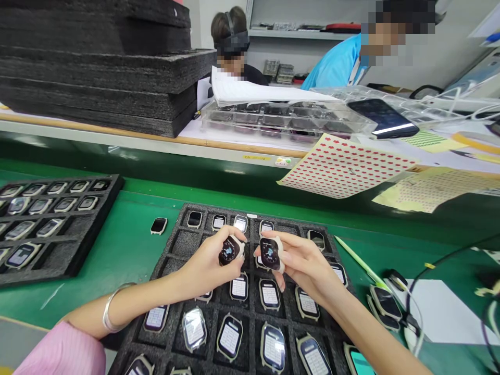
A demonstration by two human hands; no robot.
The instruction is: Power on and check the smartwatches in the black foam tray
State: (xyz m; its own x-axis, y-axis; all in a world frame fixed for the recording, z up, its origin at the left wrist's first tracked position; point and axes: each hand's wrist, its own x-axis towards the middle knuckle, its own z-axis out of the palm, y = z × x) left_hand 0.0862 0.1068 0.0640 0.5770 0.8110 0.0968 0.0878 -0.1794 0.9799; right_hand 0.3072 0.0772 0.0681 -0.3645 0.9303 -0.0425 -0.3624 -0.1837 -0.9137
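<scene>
My left hand (209, 263) is closed around a smartwatch body (229, 250) with a lit dark screen. My right hand (302, 260) grips a second watch body (270, 253), screen facing me. Both hover side by side over a black foam tray (174, 245) whose pockets hold several watch bodies with lit white screens. A silver bangle (110, 311) circles my left wrist, above a pink sleeve.
A second foam tray (84, 232) with several watches lies at left. One loose watch (158, 225) rests on the green mat. Sticker sheets (344, 166), a phone (380, 119), clear trays (281, 121) and stacked foam (101, 67) sit on the shelf. Two people sit opposite.
</scene>
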